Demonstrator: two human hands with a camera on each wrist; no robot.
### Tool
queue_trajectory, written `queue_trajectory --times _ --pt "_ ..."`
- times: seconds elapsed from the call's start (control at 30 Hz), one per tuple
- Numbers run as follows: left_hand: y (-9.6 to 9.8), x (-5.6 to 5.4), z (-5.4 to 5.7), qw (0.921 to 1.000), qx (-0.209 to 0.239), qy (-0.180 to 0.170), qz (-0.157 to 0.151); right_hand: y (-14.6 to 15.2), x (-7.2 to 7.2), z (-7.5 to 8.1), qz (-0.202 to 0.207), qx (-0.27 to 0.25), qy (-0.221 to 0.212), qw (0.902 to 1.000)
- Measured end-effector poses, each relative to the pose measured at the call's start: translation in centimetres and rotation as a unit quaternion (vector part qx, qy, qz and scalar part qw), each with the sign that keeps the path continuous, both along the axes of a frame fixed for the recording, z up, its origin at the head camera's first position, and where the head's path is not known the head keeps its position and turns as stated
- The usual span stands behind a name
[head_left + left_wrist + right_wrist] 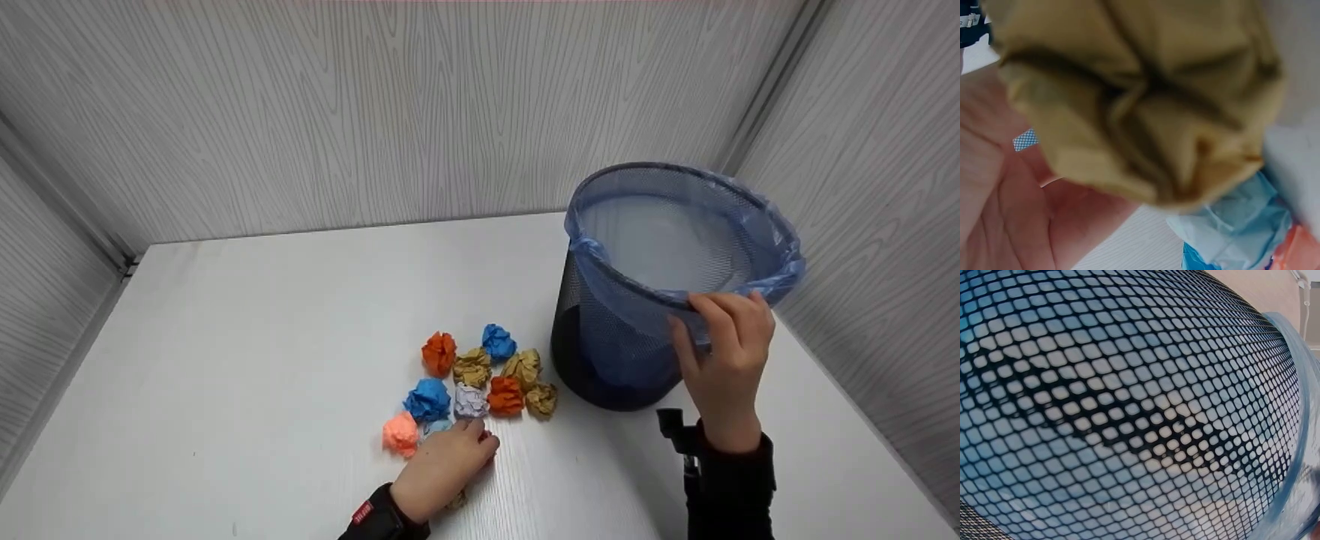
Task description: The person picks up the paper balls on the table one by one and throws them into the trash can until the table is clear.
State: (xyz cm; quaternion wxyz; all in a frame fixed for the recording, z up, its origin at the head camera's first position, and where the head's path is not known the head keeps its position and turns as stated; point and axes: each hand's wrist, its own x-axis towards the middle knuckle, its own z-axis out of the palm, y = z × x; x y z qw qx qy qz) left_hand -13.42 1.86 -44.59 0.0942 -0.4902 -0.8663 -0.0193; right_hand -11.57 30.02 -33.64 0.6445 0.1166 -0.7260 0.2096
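Note:
My left hand [448, 466] is low over the table, fingers bent down around a red crumpled paper ball [487, 436], mostly hidden beneath them. Under the wrist side lies a brown paper ball [457, 499]; brown crumpled paper [1145, 107] fills much of the left wrist view and covers the fingertips. Right by the fingers are a light blue ball [436, 427] and a white ball [471, 401]. My right hand [726, 360] grips the near rim of a black mesh wastebasket [574, 300], tilted and lined with a blue plastic bag [780, 281].
Several more crumpled balls lie together left of the basket, among them blue [427, 400], orange [439, 354], brown [523, 367] and salmon [400, 435]. The white table [262, 337] meets a grey wood-grain panel [360, 112] behind and others at both sides.

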Motion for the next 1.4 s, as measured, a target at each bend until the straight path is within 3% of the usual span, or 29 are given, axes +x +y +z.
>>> queue_trajectory --times 0.5,0.8,1.0,1.13,1.4 --pt "0.3 -0.1 0.9 0.9998 0.012 -0.010 -0.009 0.1 0.1 0.0 -0.002 -0.002 -0.008 1.0000" --pt "1.2 -0.1 1.6 0.9949 0.066 0.069 -0.033 0.4 0.1 -0.2 -0.003 0.004 -0.010 0.9999" --pt "1.4 -0.3 2.7 0.9860 0.108 0.118 -0.045 0.4 0.0 -0.3 -0.002 0.004 -0.002 1.0000" --pt "1.5 -0.5 3.6 0.9786 0.157 0.126 -0.042 0.4 -0.1 -0.4 -0.001 0.007 -0.002 1.0000" --pt "2.6 -0.6 5.8 0.9515 0.260 0.154 -0.055 0.8 -0.1 -0.4 0.001 0.014 -0.009 0.9999"
